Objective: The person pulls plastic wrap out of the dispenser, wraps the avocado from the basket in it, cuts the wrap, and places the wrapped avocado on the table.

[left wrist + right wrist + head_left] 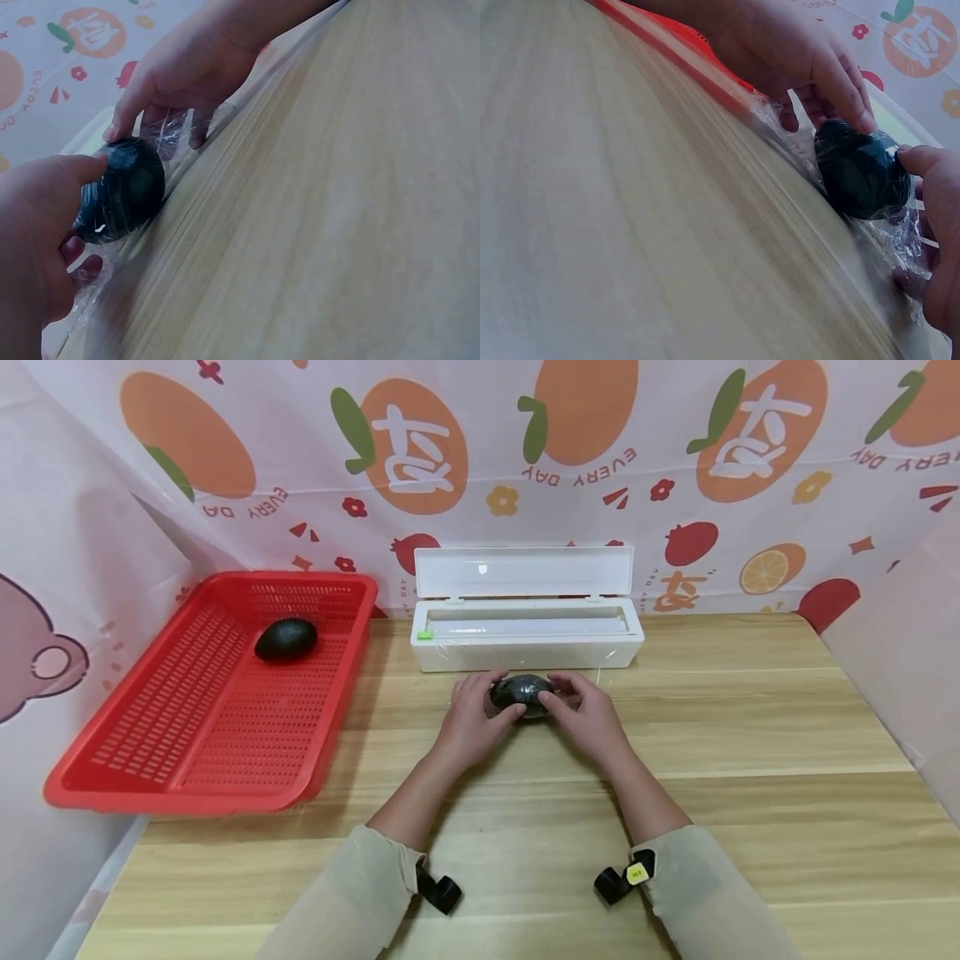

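A dark, glossy avocado (522,693) rests on the table, with clear cling film (171,135) around it. My left hand (472,714) grips its left end, the thumb lying over the near side. From the right, my right hand (588,714) holds the other end, its thumb on top of the avocado. Loose, crumpled film (909,244) sticks out at both ends, between and under the fingers. Just behind the hands stands a white cling film box (525,656) with its lid (525,572) raised and a roll inside.
On the left is a red plastic basket (337,718) with a second avocado (287,639) in it. A small green piece (425,635) sits on the box's left front edge. Behind the wooden table (750,777) hangs a fruit-printed cloth (480,527).
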Demonstrator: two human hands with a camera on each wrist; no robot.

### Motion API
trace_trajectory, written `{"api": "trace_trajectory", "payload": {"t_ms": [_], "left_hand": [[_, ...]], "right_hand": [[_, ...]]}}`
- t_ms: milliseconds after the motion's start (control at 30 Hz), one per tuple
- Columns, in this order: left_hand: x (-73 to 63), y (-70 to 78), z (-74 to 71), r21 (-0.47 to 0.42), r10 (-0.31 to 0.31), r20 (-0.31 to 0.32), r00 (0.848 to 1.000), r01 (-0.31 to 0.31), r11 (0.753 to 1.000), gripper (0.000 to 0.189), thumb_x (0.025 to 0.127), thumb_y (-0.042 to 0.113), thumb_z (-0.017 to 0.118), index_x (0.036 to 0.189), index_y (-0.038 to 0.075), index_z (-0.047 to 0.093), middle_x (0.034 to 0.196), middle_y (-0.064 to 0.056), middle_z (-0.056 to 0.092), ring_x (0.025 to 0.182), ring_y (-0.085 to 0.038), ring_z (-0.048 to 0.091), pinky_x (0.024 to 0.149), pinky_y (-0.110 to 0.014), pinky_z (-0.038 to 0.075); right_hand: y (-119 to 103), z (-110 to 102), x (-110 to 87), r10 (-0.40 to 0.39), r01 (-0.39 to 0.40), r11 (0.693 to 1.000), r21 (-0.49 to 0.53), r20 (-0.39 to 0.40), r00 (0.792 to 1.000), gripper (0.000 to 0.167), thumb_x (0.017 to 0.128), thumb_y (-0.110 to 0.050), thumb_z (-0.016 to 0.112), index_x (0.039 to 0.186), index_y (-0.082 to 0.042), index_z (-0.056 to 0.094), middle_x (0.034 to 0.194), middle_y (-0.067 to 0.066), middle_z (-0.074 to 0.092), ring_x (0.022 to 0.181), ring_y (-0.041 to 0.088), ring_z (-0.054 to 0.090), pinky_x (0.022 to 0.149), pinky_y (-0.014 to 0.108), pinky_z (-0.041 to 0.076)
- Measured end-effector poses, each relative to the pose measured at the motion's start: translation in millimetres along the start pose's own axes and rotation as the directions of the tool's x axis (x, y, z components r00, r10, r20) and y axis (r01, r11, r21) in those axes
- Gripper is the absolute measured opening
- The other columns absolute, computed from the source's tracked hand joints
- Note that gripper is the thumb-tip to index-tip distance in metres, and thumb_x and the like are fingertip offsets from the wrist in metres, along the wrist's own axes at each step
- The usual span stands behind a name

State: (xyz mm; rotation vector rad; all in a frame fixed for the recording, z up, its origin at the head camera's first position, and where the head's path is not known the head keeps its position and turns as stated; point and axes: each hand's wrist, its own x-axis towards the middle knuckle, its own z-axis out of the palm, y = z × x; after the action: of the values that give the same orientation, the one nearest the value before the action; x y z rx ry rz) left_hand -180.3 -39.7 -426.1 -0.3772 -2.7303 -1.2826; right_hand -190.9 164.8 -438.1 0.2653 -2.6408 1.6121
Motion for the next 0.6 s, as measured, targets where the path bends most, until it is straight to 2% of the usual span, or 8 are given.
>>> {"api": "trace_trajectory", "payload": {"t_ms": [200, 433, 600], "left_hand": [[1.9, 0.6, 2.5, 0.036, 0.022, 0.007, 1.0, -0.022, 0.999, 0.063, 0.082, 0.024, 0.082, 0.138, 0.014, 0.055, 0.133, -0.01, 0.053, 0.127, -0.029, 0.042, 0.107, -0.047, 0.04], [4.3, 0.5, 4.9, 0.071, 0.049, 0.013, 0.999, -0.05, 0.996, 0.058, 0.085, 0.024, 0.078, 0.139, 0.014, 0.057, 0.131, -0.01, 0.052, 0.123, -0.029, 0.042, 0.105, -0.045, 0.042], [7.1, 0.3, 4.3, 0.079, 0.036, 0.023, 0.999, -0.038, 0.996, 0.057, 0.087, 0.027, 0.077, 0.139, 0.015, 0.056, 0.132, -0.01, 0.052, 0.123, -0.029, 0.042, 0.105, -0.045, 0.042]], "right_hand": [[1.6, -0.6, 2.0, -0.004, 0.003, 1.0, -0.014, -0.004, 1.0, 0.041, 0.093, -0.046, 0.064, 0.121, -0.016, 0.066, 0.114, 0.003, 0.068, 0.1, 0.019, 0.061, 0.087, 0.038, 0.052], [2.9, -0.7, 2.3, -0.022, 0.021, 0.999, -0.044, -0.019, 1.0, 0.042, 0.095, -0.043, 0.062, 0.123, -0.012, 0.067, 0.114, 0.007, 0.067, 0.097, 0.021, 0.062, 0.085, 0.038, 0.053], [3.1, -1.0, 2.8, -0.049, 0.044, 0.994, -0.103, -0.043, 0.998, 0.053, 0.095, -0.05, 0.059, 0.13, -0.011, 0.064, 0.121, 0.007, 0.061, 0.105, 0.024, 0.059, 0.09, 0.043, 0.051]]}}
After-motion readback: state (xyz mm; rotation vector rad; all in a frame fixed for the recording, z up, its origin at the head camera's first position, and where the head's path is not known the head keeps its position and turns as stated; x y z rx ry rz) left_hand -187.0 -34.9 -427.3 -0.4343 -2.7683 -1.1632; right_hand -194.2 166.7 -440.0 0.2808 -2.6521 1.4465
